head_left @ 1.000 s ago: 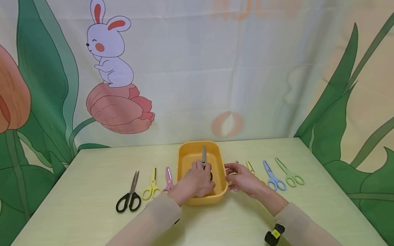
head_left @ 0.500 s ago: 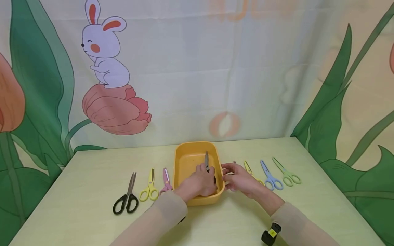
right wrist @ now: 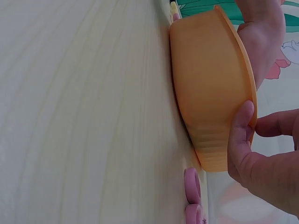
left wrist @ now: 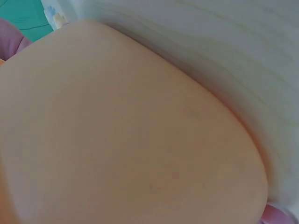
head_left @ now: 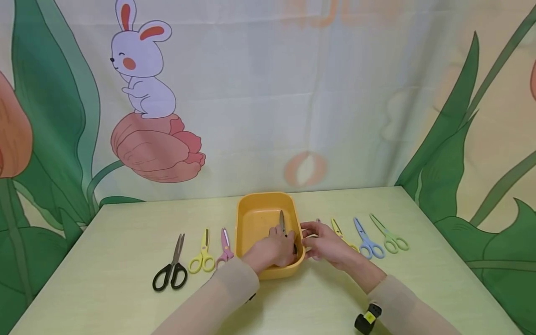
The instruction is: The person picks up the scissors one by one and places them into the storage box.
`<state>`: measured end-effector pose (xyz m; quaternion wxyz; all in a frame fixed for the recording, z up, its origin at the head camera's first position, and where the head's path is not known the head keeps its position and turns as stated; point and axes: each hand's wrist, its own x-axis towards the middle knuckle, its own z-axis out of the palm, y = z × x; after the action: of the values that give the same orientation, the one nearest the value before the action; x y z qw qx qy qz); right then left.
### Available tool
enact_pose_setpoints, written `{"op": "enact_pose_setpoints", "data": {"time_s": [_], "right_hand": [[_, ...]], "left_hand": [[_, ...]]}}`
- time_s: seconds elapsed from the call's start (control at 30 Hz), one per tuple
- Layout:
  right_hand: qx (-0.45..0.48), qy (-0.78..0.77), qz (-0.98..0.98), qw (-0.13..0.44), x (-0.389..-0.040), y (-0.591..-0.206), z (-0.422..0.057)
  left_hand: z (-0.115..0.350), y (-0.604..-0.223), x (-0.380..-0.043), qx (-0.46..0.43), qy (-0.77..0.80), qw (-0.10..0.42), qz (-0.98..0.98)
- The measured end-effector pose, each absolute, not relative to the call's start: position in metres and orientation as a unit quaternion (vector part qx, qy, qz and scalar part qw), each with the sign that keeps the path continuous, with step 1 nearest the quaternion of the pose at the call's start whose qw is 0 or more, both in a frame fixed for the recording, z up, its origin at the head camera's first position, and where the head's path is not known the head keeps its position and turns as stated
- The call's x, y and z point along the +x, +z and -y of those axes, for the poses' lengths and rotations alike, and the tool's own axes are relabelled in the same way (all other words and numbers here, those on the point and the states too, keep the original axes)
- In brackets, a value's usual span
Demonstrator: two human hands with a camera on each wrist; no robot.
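An orange-yellow plastic bin (head_left: 252, 232) stands mid-table near the back. My left hand (head_left: 273, 246) reaches down into it and grips a pair of scissors (head_left: 282, 220) by the dark handles, which the fingers mostly cover. Their grey blades point to the back, close along the bin's right wall. At that same side my right hand (head_left: 328, 243) holds the bin's rim; in the right wrist view its thumb (right wrist: 244, 112) lies against the outer wall and a finger is at the rim's inside. The bin's outer wall (left wrist: 131, 126) fills most of the left wrist view.
To the left lie black-handled scissors (head_left: 170, 270), yellow scissors (head_left: 204, 255) and pink scissors (head_left: 226, 246). On the right are another pink pair (right wrist: 191, 185), partly behind my hand, yellow scissors (head_left: 338, 229), blue scissors (head_left: 367, 242) and green scissors (head_left: 389, 236). A printed curtain (head_left: 251, 116) hangs behind.
My left hand has shifted the scissors inside the bin to the right and a little toward me, up to the right wall. My right hand has stayed at the rim.
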<state>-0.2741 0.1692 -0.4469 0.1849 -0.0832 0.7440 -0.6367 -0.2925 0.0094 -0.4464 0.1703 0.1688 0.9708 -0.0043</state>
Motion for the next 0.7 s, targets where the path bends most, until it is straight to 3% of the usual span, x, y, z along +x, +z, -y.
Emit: {"op": "enact_pose_setpoints", "data": {"time_s": [0.47,0.7], "right_hand": [[-0.09,-0.636,-0.744,0.181,-0.274,-0.449,-0.17],[-0.096,-0.639,-0.741,0.183,-0.274,-0.449,-0.17]], "left_hand": [[0.001,-0.421,-0.281,0.188,0.044,0.159,-0.968],[0.015,-0.414,-0.286,0.238,0.062,0.093,-0.965]]}}
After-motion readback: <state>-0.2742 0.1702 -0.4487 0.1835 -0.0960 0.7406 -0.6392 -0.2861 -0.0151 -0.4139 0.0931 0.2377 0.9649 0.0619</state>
